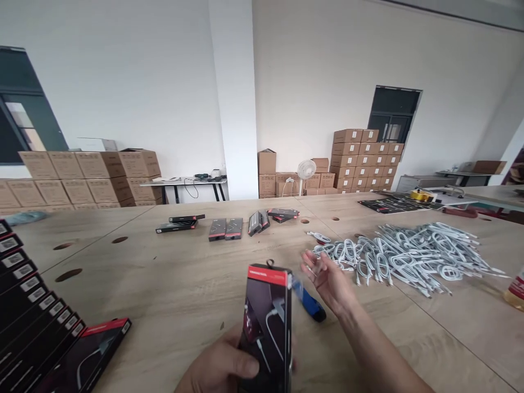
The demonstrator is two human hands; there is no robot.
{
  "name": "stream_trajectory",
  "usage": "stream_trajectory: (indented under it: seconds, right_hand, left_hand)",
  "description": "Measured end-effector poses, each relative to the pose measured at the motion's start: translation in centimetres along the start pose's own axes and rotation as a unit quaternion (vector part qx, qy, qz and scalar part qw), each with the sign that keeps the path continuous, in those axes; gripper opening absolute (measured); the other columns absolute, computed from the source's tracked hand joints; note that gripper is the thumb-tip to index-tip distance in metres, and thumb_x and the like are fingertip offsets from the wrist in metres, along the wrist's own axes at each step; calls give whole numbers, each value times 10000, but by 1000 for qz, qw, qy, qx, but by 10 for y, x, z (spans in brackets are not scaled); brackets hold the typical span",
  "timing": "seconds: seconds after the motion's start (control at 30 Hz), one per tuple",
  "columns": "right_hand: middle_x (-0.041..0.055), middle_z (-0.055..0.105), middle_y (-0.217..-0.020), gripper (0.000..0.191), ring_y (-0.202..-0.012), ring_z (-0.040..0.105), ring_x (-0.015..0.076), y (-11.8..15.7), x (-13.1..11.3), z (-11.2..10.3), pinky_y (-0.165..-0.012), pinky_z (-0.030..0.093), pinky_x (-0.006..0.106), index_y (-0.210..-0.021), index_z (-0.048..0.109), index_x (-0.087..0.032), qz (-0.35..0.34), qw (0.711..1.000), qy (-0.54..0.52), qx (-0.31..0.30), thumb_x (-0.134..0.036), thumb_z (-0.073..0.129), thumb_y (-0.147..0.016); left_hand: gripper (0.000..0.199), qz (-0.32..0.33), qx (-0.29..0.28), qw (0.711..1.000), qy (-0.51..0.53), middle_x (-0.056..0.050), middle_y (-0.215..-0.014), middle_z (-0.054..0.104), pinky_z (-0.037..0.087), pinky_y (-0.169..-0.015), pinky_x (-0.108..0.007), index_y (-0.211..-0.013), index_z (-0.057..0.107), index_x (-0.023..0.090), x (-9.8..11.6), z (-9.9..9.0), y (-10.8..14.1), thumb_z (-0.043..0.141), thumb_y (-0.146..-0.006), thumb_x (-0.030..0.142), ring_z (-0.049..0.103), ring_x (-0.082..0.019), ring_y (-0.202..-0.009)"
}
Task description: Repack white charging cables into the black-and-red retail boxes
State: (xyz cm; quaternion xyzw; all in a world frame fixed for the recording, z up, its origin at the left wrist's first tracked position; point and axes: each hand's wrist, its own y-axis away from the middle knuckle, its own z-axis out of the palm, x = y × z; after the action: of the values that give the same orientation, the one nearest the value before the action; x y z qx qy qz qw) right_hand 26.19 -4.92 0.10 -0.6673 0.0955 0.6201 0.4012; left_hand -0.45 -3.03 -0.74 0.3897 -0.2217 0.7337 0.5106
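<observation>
My left hand [229,357] grips a black-and-red cable box [266,322] upright at the front of the table, the thumb across its face. A cable and phone are printed on that face, and a small dark loop stands at its top. To its right, my right hand [327,281] is raised with bent, parted fingers and nothing visible in them. It is at the near left edge of a large heap of coiled white cables [409,256]. Between the box and my right forearm lies a blue and black tool [310,303], partly hidden; its kind is unclear.
Stacked black boxes [28,322] fill the near left. Several more boxes [225,228] lie across the wooden table [176,289], which has round holes. A bottle [516,289] stands at the right edge. Cartons [360,158] and a fan [306,170] are by the wall.
</observation>
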Motion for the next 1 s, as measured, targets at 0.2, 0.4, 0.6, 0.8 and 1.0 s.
stream_trajectory:
  seconds: [0.2, 0.4, 0.6, 0.8, 1.0]
  right_hand:
    - [-82, 348, -547, 546, -412, 255, 83, 32, -8, 24, -395, 327, 233, -619, 344, -267, 187, 956, -138, -178, -717, 531, -864]
    - [-60, 503, -626, 452, -454, 326, 83, 73, -12, 51, -433, 242, 211, -979, 632, -228, 215, 893, -63, -391, -665, 614, -863]
    - [-23, 572, -705, 294, -621, 455, 125, 82, -24, 54, -579, 330, 247, -911, 698, -185, 10, 910, 116, -398, -472, 633, -921]
    - [-55, 505, -664, 211, -604, 425, 105, 84, -20, 56, -561, 287, 230, -793, 637, -196, -33, 893, 123, -431, -379, 690, -883]
    - [-61, 364, -573, 484, -536, 372, 91, 88, -24, 56, -545, 253, 246, -598, 387, -202, -119, 888, 96, -434, -438, 456, -1015]
  left_hand:
    - [284, 8, 164, 985, 45, -166, -733, 755, 564, -659, -428, -796, 742, 89, 4, -21, -19, 677, -637, 315, 722, -313, -643]
    - [371, 86, 331, 940, -14, -38, -677, 704, 520, -569, -334, -922, 695, 178, 6, -10, -30, 708, -774, 518, 630, -199, -533]
    - [444, 223, 348, 867, -277, -43, -829, 718, 500, -726, -295, -880, 709, 168, 15, -19, -31, 756, -733, 584, 642, -201, -784]
    - [458, 191, 340, 856, -340, -52, -868, 721, 511, -769, -332, -968, 691, 172, 15, -10, -26, 842, -646, 460, 663, -251, -865]
    - [432, 158, 384, 910, -7, -135, -897, 752, 558, -656, -321, -892, 672, 141, 25, -16, -24, 707, -778, 557, 711, -243, -788]
